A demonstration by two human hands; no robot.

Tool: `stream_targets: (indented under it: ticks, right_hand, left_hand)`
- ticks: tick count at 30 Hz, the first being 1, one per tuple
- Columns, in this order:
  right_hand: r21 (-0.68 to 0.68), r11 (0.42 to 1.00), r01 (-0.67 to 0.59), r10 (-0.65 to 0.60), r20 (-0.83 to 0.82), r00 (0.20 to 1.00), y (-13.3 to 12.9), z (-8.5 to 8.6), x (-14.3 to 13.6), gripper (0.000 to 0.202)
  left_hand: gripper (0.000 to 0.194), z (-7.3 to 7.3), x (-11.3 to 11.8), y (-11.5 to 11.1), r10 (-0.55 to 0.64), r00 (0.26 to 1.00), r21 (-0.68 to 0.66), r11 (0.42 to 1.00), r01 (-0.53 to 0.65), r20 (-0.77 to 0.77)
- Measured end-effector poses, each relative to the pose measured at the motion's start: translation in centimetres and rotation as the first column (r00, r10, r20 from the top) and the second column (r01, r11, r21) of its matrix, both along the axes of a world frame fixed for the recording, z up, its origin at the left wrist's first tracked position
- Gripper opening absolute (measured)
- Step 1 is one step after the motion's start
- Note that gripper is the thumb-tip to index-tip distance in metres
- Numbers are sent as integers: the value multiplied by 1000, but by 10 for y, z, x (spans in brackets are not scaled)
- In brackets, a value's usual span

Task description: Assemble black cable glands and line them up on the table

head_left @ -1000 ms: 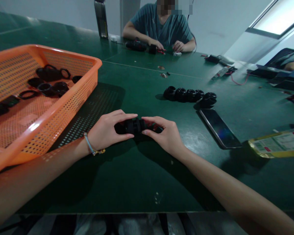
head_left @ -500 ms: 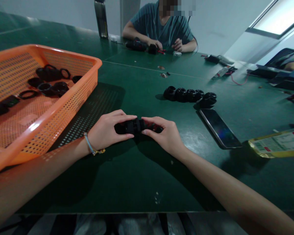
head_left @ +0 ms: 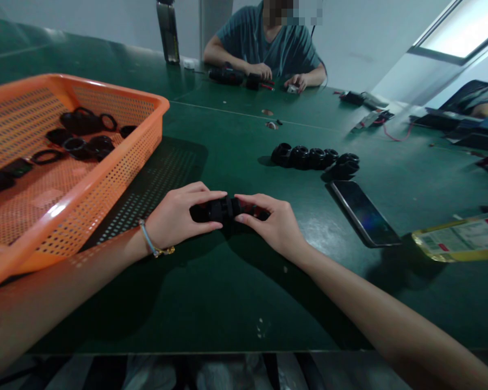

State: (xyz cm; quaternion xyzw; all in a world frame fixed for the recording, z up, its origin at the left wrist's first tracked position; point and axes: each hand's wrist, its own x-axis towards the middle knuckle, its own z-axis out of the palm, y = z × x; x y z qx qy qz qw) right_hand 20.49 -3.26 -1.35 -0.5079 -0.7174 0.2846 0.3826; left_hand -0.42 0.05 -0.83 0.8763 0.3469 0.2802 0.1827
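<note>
Between my two hands, low over the green table (head_left: 228,303), is a black ribbed cylindrical part (head_left: 224,209). My left hand (head_left: 187,212) is closed around its left side, thumb below and fingers above. From the other end, my right hand (head_left: 270,219) pinches the part with thumb and fingertips. My palms and fingers hide much of it, so its exact kind does not show. A row of several similar black round parts (head_left: 309,157) stands on the table beyond my right hand.
At left, an orange perforated basket (head_left: 162,108) holds several black rings and round parts (head_left: 83,146). On the right lie a phone (head_left: 366,213) and a yellow-edged package with a label (head_left: 463,238). Across the table sits a co-worker (head_left: 268,49) beside a black power tool (head_left: 228,75).
My hands and the black part stay almost in place. The co-worker's raised hand has come down onto a small light object on the table.
</note>
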Motion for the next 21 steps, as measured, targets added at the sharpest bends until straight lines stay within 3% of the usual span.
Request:
stream_targets:
  ticks: [21]
  right_hand:
    - [30,999,-40,39,14,999,3,-3,2,31]
  left_hand:
    - [43,1,0,0,10,1000,13,1000,-10,-15]
